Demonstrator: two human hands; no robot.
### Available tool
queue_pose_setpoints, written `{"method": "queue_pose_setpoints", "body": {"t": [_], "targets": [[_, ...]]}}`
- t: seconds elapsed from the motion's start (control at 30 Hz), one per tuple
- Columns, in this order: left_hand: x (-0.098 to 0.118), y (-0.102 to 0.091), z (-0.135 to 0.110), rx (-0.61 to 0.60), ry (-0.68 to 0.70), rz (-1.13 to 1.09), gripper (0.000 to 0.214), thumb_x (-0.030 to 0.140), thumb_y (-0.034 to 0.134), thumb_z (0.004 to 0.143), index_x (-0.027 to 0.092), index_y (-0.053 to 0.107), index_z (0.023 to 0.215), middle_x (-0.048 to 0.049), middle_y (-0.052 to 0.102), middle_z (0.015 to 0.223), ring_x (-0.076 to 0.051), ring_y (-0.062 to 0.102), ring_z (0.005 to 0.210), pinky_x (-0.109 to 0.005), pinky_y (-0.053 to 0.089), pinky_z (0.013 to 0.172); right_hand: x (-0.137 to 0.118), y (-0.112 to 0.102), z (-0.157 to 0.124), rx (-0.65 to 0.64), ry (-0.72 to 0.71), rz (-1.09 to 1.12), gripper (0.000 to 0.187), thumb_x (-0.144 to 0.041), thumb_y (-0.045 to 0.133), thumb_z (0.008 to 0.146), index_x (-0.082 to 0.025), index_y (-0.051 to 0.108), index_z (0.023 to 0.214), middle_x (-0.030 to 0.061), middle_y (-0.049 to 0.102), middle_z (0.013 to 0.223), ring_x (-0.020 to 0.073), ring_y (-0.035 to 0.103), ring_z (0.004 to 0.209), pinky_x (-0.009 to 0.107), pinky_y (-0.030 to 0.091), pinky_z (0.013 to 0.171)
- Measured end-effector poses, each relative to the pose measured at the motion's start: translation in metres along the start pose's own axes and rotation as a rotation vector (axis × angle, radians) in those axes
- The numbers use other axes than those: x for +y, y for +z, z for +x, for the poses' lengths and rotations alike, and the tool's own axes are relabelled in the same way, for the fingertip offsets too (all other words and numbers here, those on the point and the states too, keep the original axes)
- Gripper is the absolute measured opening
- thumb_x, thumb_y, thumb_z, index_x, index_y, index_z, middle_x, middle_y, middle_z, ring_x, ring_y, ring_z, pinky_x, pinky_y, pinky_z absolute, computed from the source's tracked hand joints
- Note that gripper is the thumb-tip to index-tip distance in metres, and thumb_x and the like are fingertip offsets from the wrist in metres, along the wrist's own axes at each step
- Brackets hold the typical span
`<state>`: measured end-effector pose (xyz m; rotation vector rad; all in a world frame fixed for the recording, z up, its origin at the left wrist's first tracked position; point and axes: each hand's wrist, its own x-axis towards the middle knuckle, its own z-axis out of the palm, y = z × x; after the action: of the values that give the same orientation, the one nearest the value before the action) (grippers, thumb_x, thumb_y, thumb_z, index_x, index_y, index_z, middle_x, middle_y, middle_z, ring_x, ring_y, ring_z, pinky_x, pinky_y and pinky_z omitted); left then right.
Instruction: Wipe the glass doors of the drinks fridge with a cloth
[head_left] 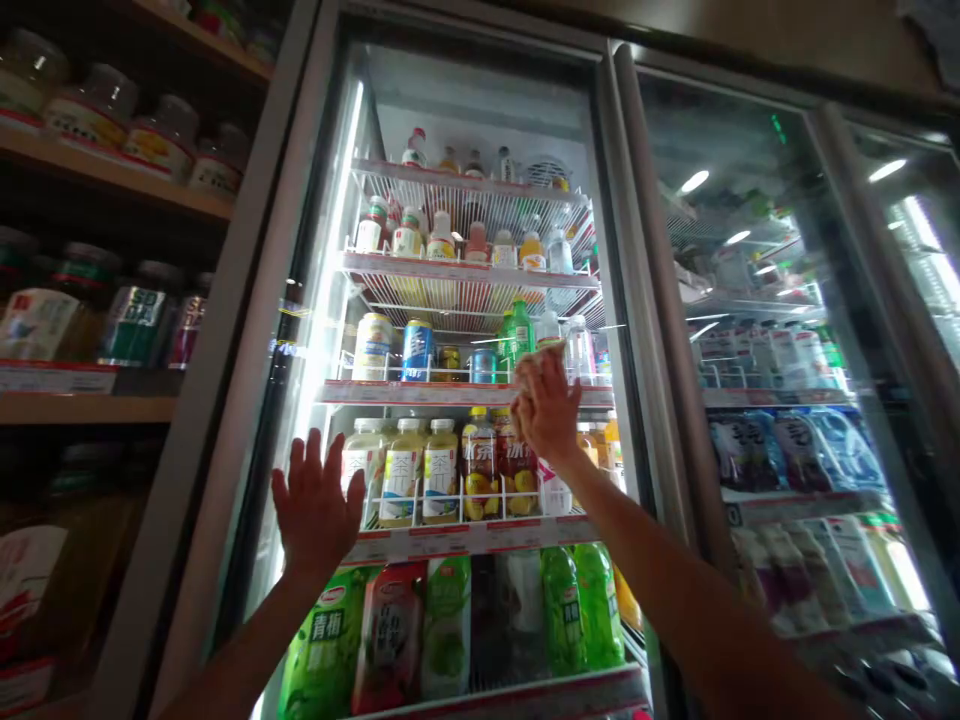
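Observation:
A glass-door drinks fridge (472, 90) stands in front of me, its shelves lined with bottles and cans. My left hand (315, 505) lies flat against the glass with fingers spread, level with a row of yellow-capped tea bottles (409, 470). My right hand (546, 408) is raised higher on the same door and presses a pale cloth (534, 362) against the glass; its fingers are curled over the cloth. Behind it are green bottles (517, 335) on the shelf.
To the right stands a second glass-door fridge (757, 300) with packaged drinks. Wooden shelves (112, 180) with jars and boxes are on the left. Large green and red bottles (450, 630) fill the fridge's lowest shelf in view.

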<state>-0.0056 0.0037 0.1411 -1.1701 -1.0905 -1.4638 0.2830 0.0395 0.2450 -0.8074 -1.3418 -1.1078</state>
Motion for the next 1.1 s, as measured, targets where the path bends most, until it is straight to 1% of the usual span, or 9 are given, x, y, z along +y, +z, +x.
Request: {"method": "queue_pose_setpoints", "body": {"t": [0.1,0.17,0.37,0.6,0.67,0.77,0.93,1.0,1.1], "targets": [[0.001,0.000,0.000,0.002,-0.008,-0.011,0.056,0.036,0.036,0.091,0.026,0.021,0.144,-0.0086,0.019,0.151,-0.029,0.018,0.139,-0.054,0.014,0.110,-0.030,-0.002,-0.013,-0.124,-0.380,0.036,0.051,-0.031,0.040,0.084,-0.028,0.039,0.135,0.0040,0.029,0.149,0.0233,0.017,0.140,0.053,0.014,0.110],[0.002,0.000,0.001,0.007,-0.019,-0.017,0.056,0.037,0.036,0.091,0.024,0.022,0.143,-0.0099,0.020,0.151,-0.030,0.018,0.139,-0.054,0.013,0.110,-0.012,-0.010,-0.025,-0.147,-0.384,0.008,0.050,-0.031,0.039,0.084,-0.028,0.040,0.134,0.0038,0.030,0.148,0.0223,0.020,0.139,0.052,0.013,0.111],[0.001,0.001,0.000,0.004,-0.008,-0.011,0.055,0.037,0.036,0.091,0.023,0.024,0.143,-0.0116,0.022,0.150,-0.029,0.018,0.139,-0.054,0.014,0.110,0.073,-0.021,-0.012,0.023,0.384,-0.139,0.052,-0.032,0.032,0.086,-0.012,0.044,0.132,0.0193,0.033,0.144,0.0340,0.029,0.133,0.061,0.026,0.100],[0.001,0.000,0.000,0.007,-0.006,-0.011,0.057,0.037,0.036,0.091,0.026,0.020,0.144,-0.0101,0.021,0.151,-0.029,0.018,0.139,-0.054,0.013,0.110,-0.063,0.008,-0.014,-0.102,-0.305,0.068,0.051,-0.033,0.042,0.083,-0.027,0.041,0.134,0.0032,0.030,0.148,0.0241,0.017,0.139,0.051,0.015,0.110],[0.000,0.000,0.000,-0.003,-0.013,-0.013,0.056,0.038,0.036,0.091,0.025,0.022,0.143,-0.0114,0.022,0.150,-0.029,0.018,0.139,-0.054,0.013,0.110,-0.077,0.008,-0.026,-0.125,-0.446,0.093,0.050,-0.036,0.041,0.084,-0.029,0.041,0.133,0.0008,0.029,0.149,0.0229,0.015,0.140,0.050,0.010,0.112],[0.000,0.000,0.000,-0.004,-0.021,-0.015,0.055,0.038,0.036,0.091,0.024,0.024,0.143,-0.0111,0.022,0.150,-0.029,0.018,0.139,-0.053,0.013,0.110,-0.039,0.000,-0.030,-0.102,-0.313,0.047,0.048,-0.033,0.036,0.086,-0.029,0.041,0.133,0.0029,0.031,0.148,0.0207,0.020,0.139,0.051,0.010,0.111],[0.000,0.001,0.000,-0.009,-0.023,-0.015,0.054,0.038,0.036,0.090,0.021,0.028,0.142,-0.0120,0.023,0.150,-0.028,0.018,0.139,-0.052,0.012,0.110,0.047,-0.013,-0.001,0.041,0.375,-0.090,0.050,-0.030,0.033,0.086,-0.017,0.042,0.134,0.0156,0.031,0.146,0.0311,0.026,0.135,0.062,0.022,0.101],[0.000,0.002,0.000,-0.014,-0.038,-0.003,0.054,0.039,0.034,0.091,0.019,0.031,0.141,-0.0127,0.024,0.149,-0.028,0.018,0.139,-0.051,0.012,0.111,0.037,-0.010,0.007,0.016,0.365,-0.098,0.051,-0.030,0.032,0.086,-0.017,0.041,0.134,0.0155,0.028,0.147,0.0319,0.024,0.136,0.062,0.023,0.101],[0.000,0.002,0.000,-0.026,-0.051,0.010,0.053,0.040,0.031,0.091,0.018,0.032,0.140,-0.0125,0.024,0.149,-0.027,0.017,0.140,-0.049,0.011,0.112,-0.024,0.000,0.001,-0.119,-0.001,-0.031,0.051,-0.031,0.034,0.086,-0.024,0.038,0.137,0.0073,0.025,0.150,0.0273,0.018,0.139,0.056,0.021,0.106]]}}
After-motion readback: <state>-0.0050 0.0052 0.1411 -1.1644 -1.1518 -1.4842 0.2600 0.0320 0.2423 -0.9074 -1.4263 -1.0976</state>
